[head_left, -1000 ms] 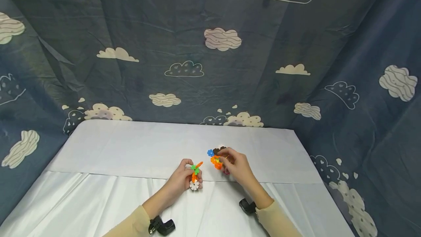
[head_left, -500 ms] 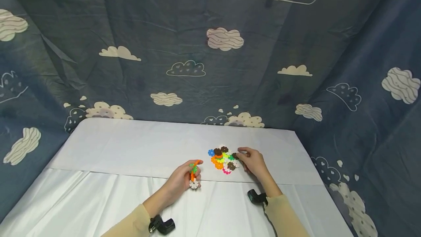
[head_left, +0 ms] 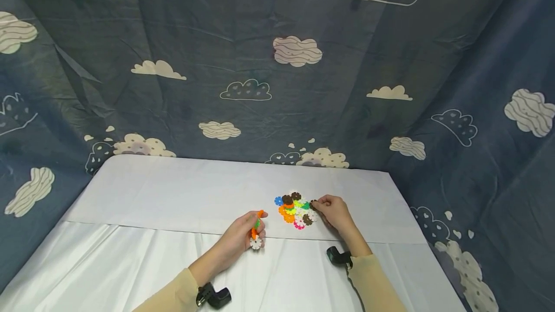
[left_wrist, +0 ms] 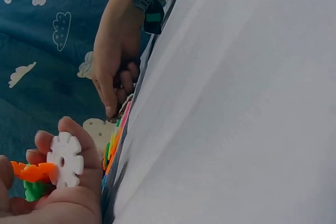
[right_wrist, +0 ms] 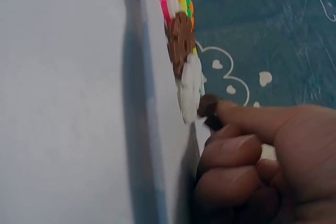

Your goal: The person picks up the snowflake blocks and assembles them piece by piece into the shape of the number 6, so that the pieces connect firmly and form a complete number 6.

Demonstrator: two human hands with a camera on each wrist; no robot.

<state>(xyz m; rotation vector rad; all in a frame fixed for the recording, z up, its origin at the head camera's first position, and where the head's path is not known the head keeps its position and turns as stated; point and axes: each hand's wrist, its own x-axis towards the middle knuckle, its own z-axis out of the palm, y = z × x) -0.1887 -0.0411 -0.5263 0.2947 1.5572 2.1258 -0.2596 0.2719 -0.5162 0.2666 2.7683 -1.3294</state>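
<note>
My left hand holds a small chain of interlocking flower-shaped discs. A white disc faces out at one end, joined to an orange disc, with a green disc behind, partly hidden by the fingers. At the right side of the pile, my right hand pinches a brown disc between thumb and forefinger. Just beside those fingertips lie a white disc and another brown disc.
The loose discs form a low heap on the white-covered table; a blue disc, orange discs and a pink disc lie around its edge. A dark cloud-print curtain encloses the table at the back and sides.
My right hand has moved from over the heap to its right side and drawn a brown disc slightly outward. The left hand stays in place, its chain turned a little.
</note>
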